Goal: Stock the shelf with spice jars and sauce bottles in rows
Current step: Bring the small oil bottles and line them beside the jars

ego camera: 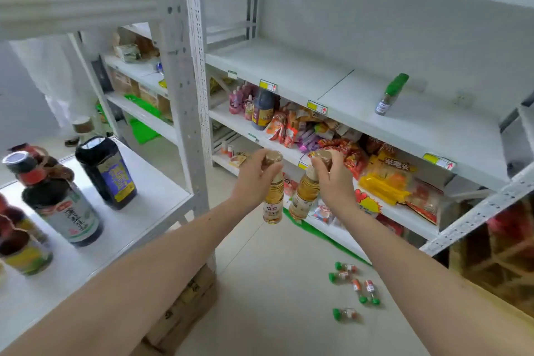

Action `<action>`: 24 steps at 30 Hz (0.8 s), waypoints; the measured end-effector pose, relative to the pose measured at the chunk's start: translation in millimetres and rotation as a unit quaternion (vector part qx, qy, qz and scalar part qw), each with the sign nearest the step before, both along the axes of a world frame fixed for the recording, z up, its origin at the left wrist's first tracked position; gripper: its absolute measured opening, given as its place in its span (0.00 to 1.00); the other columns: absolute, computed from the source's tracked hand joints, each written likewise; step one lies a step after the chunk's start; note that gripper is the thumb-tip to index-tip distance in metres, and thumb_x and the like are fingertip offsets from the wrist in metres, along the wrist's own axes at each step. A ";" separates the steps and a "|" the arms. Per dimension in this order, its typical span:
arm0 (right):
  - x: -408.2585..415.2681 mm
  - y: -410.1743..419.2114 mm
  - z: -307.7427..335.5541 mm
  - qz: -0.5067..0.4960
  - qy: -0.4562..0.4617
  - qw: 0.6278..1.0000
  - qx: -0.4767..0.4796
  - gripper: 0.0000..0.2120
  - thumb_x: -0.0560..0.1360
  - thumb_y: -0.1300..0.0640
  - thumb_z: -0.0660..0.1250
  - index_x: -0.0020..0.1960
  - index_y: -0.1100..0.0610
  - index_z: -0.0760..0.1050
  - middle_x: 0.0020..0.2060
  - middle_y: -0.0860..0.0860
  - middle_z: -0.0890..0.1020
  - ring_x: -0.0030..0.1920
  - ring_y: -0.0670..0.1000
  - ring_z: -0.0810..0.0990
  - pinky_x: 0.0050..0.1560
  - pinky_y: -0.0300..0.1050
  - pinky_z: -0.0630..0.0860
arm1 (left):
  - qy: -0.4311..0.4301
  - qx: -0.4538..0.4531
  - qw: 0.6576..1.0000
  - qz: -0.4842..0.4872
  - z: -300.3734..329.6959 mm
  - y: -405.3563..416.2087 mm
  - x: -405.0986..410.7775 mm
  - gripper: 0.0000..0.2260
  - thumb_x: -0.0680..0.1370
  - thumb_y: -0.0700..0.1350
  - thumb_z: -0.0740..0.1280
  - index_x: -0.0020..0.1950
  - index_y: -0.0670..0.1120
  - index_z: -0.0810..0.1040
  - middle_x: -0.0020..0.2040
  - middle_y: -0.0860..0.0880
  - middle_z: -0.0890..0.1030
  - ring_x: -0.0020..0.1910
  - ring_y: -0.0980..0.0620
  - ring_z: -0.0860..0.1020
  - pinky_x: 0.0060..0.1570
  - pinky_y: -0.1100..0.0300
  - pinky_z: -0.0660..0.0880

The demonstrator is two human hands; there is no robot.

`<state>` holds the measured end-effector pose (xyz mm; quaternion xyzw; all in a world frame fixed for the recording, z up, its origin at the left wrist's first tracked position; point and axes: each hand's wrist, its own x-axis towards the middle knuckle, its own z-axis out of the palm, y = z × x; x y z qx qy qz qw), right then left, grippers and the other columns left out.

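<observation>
My left hand (254,176) grips the neck of a golden sauce bottle (273,202), which hangs upright in the air. My right hand (332,179) grips the top of a second golden bottle (304,196), tilted slightly. Both are held below the front edge of a white shelf (419,127). On that shelf stands one spice jar with a green cap (391,94), toward the right. Several small green-capped spice jars (355,286) lie scattered on the floor below my right forearm.
A white shelf on the left (144,211) holds dark sauce bottles (62,196) and a dark jug (108,173). The shelf below the target one is packed with snack packets (375,170) and a dark bottle (263,108). A cardboard box (185,306) sits on the floor.
</observation>
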<state>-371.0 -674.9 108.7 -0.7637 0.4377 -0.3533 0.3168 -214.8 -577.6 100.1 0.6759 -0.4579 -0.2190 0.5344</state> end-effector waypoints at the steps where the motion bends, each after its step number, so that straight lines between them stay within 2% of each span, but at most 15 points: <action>1: -10.7 -14.1 1.7 -0.006 0.002 1.000 -0.006 0.12 0.81 0.48 0.61 0.57 0.55 0.71 0.45 0.50 0.79 0.46 0.52 0.77 0.42 0.45 0.72 | -0.003 -0.001 1.000 -0.010 0.7 -16.2 -8.4 0.08 0.79 0.47 0.66 0.57 0.47 0.76 0.43 0.55 0.78 0.42 0.62 0.75 0.45 0.63 0.72; 3: -31.6 -39.8 6.0 -0.018 0.001 1.000 -0.015 0.09 0.81 0.49 0.62 0.56 0.54 0.70 0.44 0.48 0.77 0.45 0.50 0.76 0.39 0.38 0.69 | -0.008 -0.005 1.000 -0.029 4.0 -47.6 -25.5 0.07 0.79 0.48 0.66 0.55 0.47 0.76 0.43 0.54 0.79 0.42 0.59 0.76 0.46 0.59 0.74; 8: -75.3 -99.2 12.0 -0.070 0.001 0.997 -0.013 0.10 0.81 0.48 0.61 0.57 0.54 0.70 0.44 0.48 0.78 0.43 0.50 0.76 0.38 0.43 0.68 | 0.009 0.014 0.996 -0.084 12.8 -122.3 -58.6 0.09 0.80 0.50 0.66 0.58 0.49 0.76 0.45 0.52 0.79 0.44 0.54 0.77 0.47 0.56 0.74; 12: -96.2 -145.8 14.7 -0.121 0.011 0.992 -0.021 0.09 0.81 0.49 0.61 0.55 0.55 0.69 0.40 0.46 0.76 0.38 0.45 0.74 0.34 0.30 0.64 | -0.008 0.016 0.991 -0.135 20.4 -181.6 -75.1 0.11 0.80 0.49 0.65 0.60 0.47 0.75 0.45 0.51 0.78 0.44 0.52 0.77 0.46 0.57 0.74; 13: -100.1 -157.8 15.3 -0.133 0.013 0.991 -0.022 0.09 0.81 0.49 0.61 0.53 0.55 0.69 0.39 0.46 0.75 0.37 0.45 0.73 0.33 0.30 0.64 | -0.014 0.016 0.989 -0.145 22.5 -197.3 -77.6 0.11 0.80 0.49 0.65 0.61 0.47 0.75 0.45 0.52 0.78 0.45 0.53 0.76 0.45 0.59 0.74; 15: -106.6 -184.1 16.9 -0.154 0.015 0.988 -0.021 0.09 0.81 0.50 0.61 0.51 0.56 0.68 0.38 0.48 0.75 0.37 0.49 0.72 0.32 0.33 0.63 | -0.024 0.019 0.986 -0.165 26.6 -229.8 -81.1 0.11 0.80 0.49 0.65 0.61 0.48 0.74 0.45 0.53 0.78 0.44 0.54 0.76 0.44 0.60 0.73; 18: -112.2 -226.6 20.2 -0.187 0.008 0.982 -0.022 0.12 0.81 0.49 0.61 0.56 0.58 0.70 0.43 0.51 0.77 0.43 0.53 0.75 0.40 0.45 0.67 | -0.034 0.025 0.978 -0.202 31.4 -283.2 -81.0 0.12 0.80 0.50 0.65 0.62 0.48 0.74 0.43 0.53 0.77 0.44 0.52 0.77 0.44 0.58 0.73; 24: -115.4 -299.6 38.3 -0.255 -0.025 0.966 -0.024 0.14 0.81 0.50 0.61 0.61 0.58 0.70 0.47 0.51 0.77 0.48 0.53 0.74 0.46 0.44 0.67 | -0.040 0.003 0.964 -0.263 52.9 -389.1 -80.1 0.11 0.80 0.47 0.66 0.60 0.47 0.75 0.49 0.49 0.79 0.47 0.52 0.77 0.46 0.61 0.73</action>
